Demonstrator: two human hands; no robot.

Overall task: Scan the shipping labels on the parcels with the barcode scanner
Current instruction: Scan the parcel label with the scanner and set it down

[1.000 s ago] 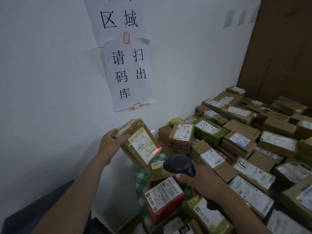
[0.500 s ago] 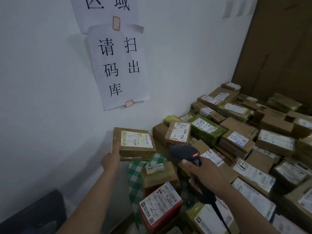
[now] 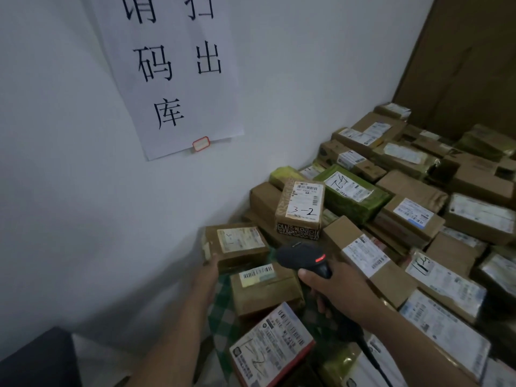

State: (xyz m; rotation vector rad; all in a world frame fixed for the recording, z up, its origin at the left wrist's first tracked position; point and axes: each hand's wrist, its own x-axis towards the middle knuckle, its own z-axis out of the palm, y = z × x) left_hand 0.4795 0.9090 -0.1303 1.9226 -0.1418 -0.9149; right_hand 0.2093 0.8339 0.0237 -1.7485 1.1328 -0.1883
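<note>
My left hand [image 3: 210, 268] holds a small brown parcel [image 3: 237, 247] from below by its near left corner, low against the wall, its shipping label facing up. Most of that hand is hidden under the box. My right hand [image 3: 332, 286] grips the handle of the black barcode scanner [image 3: 303, 256], whose red light glows on its back. The scanner's head points toward the held parcel and sits just right of it. A taped box marked "3-2" [image 3: 303, 209] stands behind the scanner.
Many labelled parcels cover the surface to the right, among them a green one [image 3: 351, 192] and a red-edged box [image 3: 272, 347] near me. A brown box with a barcode sticker [image 3: 265, 289] lies on a green checked cloth [image 3: 222, 311]. A paper sign [image 3: 173, 79] hangs on the white wall.
My left hand has turned the parcel flat and lowered it toward the pile beside the wall. The scanner's red beam no longer falls on the label, and my view has dropped closer.
</note>
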